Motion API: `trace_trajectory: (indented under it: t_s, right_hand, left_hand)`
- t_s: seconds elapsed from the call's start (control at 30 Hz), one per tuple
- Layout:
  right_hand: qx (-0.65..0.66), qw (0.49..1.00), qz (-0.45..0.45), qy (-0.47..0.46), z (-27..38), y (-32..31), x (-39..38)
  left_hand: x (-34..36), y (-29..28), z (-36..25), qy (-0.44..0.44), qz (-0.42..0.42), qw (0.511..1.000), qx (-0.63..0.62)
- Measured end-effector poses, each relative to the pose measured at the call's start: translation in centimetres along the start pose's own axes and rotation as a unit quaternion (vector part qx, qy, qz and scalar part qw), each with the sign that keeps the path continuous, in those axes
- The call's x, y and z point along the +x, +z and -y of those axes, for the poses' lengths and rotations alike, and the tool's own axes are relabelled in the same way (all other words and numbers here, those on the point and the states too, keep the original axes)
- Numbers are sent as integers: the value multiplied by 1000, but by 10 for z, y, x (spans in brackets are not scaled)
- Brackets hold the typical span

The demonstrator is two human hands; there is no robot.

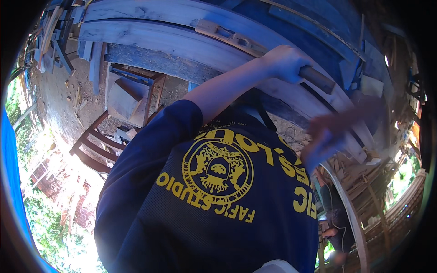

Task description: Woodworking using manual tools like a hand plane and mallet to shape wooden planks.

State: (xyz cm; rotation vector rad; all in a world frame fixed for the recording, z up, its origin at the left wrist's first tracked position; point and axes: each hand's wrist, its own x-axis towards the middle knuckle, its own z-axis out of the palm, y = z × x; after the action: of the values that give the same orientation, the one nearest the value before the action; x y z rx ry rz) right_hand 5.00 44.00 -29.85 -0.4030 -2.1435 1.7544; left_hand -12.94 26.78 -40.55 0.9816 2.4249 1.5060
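Note:
My left hand (287, 63) is wrapped round a piece of wood above the long planks (159, 38). A squared wooden end (318, 79) sticks out at the right of that fist. To its left, a tan wooden bar with slotted openings (230, 36) lies along the planks. Whether the bar and the squared end are one piece is hidden by my fist. My right hand (321, 143) is smeared by motion near the planks' right end. A brown streak (348, 118) runs up and right from it, too blurred to name.
A brown wooden chair (102, 141) and a box-like piece (127, 100) stand at the left on the littered ground. Scrap boards (54, 36) pile at the far left. A curved pale strip (348, 204) and what looks like a person (339, 227) are at the lower right.

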Motion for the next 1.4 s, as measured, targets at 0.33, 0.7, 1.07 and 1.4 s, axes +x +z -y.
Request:
trace_trajectory:
  t_s: [0.33, 0.7, 1.07, 1.4]
  right_hand:
    - [-169, 981, -23, 96, 16, 45, 5]
    - [-249, 960, 2, 127, -14, 15, -1]
    - [-219, 970, 26, 106, 6, 38, 0]
    - [-339, 937, 86, -13, 4, 43, 7]
  left_hand:
    - [-1, 11, 11, -9, 26, 999, 41]
    - [-5, 5, 13, 0, 31, 999, 28]
    - [-13, -2, 19, 3, 29, 1000, 4]
    - [-22, -6, 24, 11, 15, 1000, 10]
